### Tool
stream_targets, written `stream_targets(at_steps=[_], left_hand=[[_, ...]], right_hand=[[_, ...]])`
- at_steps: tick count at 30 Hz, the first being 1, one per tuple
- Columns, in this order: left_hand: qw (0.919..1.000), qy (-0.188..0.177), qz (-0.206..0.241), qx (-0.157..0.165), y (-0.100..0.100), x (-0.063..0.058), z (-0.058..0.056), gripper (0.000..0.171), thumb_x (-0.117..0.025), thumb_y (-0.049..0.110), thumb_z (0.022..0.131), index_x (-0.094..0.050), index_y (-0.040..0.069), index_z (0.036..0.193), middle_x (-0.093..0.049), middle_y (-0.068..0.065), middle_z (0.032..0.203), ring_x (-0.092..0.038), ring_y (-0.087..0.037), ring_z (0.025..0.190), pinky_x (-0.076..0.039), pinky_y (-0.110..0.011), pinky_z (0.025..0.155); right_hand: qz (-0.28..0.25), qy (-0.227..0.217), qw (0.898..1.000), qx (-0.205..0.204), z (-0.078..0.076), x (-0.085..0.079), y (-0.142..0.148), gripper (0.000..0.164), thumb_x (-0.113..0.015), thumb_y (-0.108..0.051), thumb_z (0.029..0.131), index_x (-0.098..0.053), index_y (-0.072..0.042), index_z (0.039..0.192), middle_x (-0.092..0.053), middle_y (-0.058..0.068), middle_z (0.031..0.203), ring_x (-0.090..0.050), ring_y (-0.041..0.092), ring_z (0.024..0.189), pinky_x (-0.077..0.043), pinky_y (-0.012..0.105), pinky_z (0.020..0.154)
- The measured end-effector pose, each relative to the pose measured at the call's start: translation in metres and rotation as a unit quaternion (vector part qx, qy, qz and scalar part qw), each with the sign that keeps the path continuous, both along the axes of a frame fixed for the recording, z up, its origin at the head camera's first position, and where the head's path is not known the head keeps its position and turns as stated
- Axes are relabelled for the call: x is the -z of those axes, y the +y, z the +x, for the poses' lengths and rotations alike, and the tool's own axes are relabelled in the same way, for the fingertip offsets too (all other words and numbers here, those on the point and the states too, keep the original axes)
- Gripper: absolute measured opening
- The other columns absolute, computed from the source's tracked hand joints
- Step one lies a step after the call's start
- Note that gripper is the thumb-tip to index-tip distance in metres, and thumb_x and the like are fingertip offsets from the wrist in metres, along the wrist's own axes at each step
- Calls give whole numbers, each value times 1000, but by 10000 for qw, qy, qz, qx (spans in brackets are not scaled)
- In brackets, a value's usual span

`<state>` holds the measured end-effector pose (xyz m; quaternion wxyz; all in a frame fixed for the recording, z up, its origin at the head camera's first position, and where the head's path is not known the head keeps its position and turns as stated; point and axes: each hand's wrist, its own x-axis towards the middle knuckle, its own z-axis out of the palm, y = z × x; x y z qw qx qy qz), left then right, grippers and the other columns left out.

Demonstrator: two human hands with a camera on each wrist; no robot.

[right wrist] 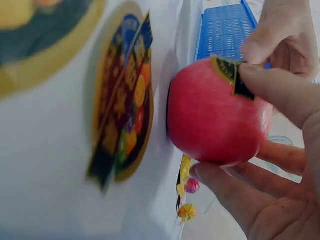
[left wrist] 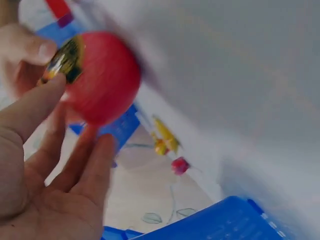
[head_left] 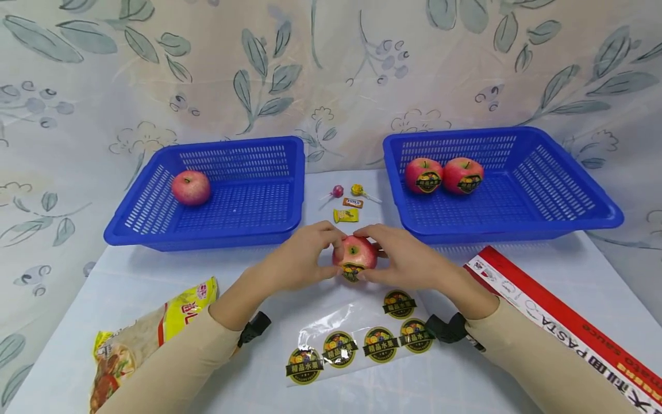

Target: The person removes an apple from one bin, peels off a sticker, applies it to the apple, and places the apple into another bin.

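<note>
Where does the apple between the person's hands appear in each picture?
Head: the apple is just right of centre, below mid-height.
Left wrist: the apple is at upper left.
Right wrist: the apple is right of centre, near mid-height.
Shared landmark: the pink lollipop, visible in all three.

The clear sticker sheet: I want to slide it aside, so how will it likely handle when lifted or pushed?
The clear sticker sheet looks thin, so it will probably bend when lifted by an edge. With just five stickers on it, it's likely light. Its glossy glare hints at slippery handling.
</note>
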<state>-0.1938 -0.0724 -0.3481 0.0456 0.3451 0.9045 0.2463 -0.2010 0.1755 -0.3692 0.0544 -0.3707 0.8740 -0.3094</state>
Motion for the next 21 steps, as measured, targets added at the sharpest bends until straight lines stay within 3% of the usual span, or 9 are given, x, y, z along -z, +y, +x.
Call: stream_targets(at_steps=[5,12,17,21], left_hand=[[9993,-277,112,-206,-1,-7,-2,5,-69,17,98,-67,15,103,-67,-6,124,-64,-29,114,-53,-41,99],[9983,-401,243,-343,7,-9,-10,13,-65,21,101,-66,12,111,-68,-3,118,-66,-28,114,-54,-40,99],[9984,-468,155,-273,17,-11,-17,19,-64,25,102,-65,11,115,-68,-3,120,-66,-28,115,-53,-40,100],[9969,-652,349,-282,27,-11,-24,23,-63,25,102,-65,9,118,-68,-4,121,-64,-28,122,-53,-39,103]], right_hand=[[-75,-417,9990,109,7,-3,12,64,-85,-31,85,-57,-9,138,-64,4,130,-69,21,112,-60,32,88],[-527,-843,9950,55,22,-7,34,71,-89,-29,82,-58,-9,142,-61,0,127,-66,19,115,-60,27,85],[-1015,-1207,9875,68,31,-7,45,63,-91,-30,79,-63,-19,135,-59,-4,125,-64,16,114,-60,26,83],[-1362,-1479,9796,55,36,-17,59,65,-91,-23,80,-60,-26,137,-61,-6,131,-64,17,120,-61,30,83]])
